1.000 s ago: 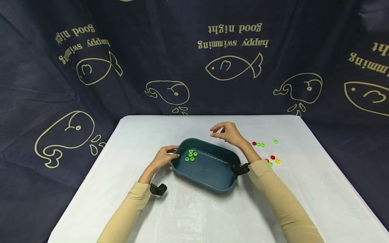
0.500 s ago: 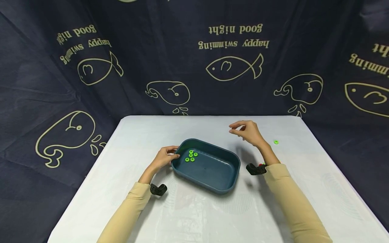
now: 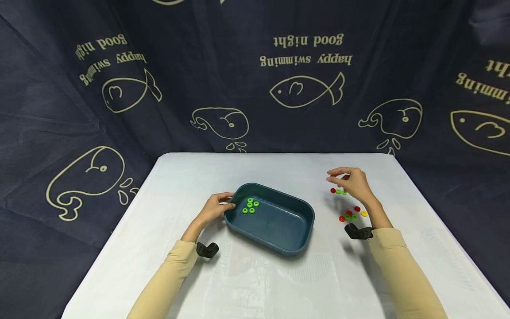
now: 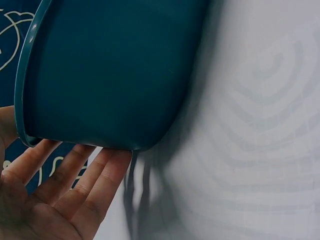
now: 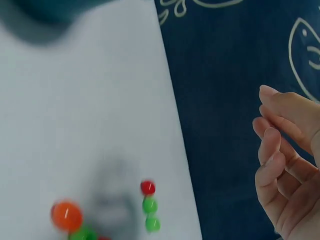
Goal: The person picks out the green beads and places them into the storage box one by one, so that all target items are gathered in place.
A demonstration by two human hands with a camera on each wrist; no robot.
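My left hand (image 3: 214,208) grips the left end of a dark teal plastic basin (image 3: 275,226), with the thumb over its rim and the fingers against the outer wall. In the left wrist view the fingertips (image 4: 117,159) press under the basin's side (image 4: 115,75). Inside the basin, toward its left end, lie several small green rings (image 3: 249,205). Off to the right, my right hand (image 3: 354,184) hovers above the table with fingers loosely bent and nothing between them. Near and below it are a red bead (image 3: 333,190) and green rings (image 3: 338,191).
Closer to the front, a cluster of red beads (image 3: 342,219), green rings and a yellow ring (image 3: 364,213) lies beside my right wrist. The white table (image 3: 191,177) ends at a dark cloth (image 3: 255,128) printed with fish and whales.
My right hand has moved rightward from above the basin's far side to over the loose beads and rings. The left hand and the basin have stayed in place.
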